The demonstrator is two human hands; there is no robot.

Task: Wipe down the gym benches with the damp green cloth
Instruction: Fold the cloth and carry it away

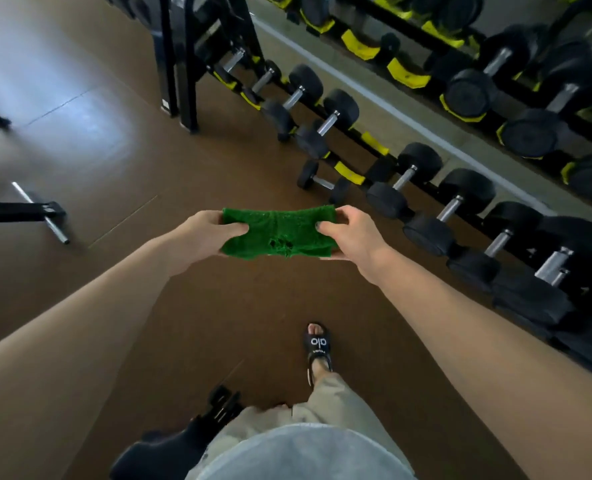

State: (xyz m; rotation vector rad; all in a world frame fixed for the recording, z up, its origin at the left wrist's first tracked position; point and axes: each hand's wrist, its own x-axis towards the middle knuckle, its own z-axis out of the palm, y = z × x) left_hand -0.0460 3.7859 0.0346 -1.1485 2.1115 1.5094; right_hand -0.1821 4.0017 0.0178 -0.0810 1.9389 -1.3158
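Cloth held stretched between left hand and right hand, both clamped on ends. Step judged: preparation. Bench not seen; must be located next.

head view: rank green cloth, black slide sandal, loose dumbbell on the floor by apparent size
1. green cloth
2. black slide sandal and loose dumbbell look alike in extent; the dumbbell lies farther from the camera, so unranked.

Read "alo" in white letters across the black strap of the slide sandal. Found a smaller white word below it on the same strap, too small to make out. Saw pale marks on the end faces of the dumbbells along the rack, too blurred to read as numbers.
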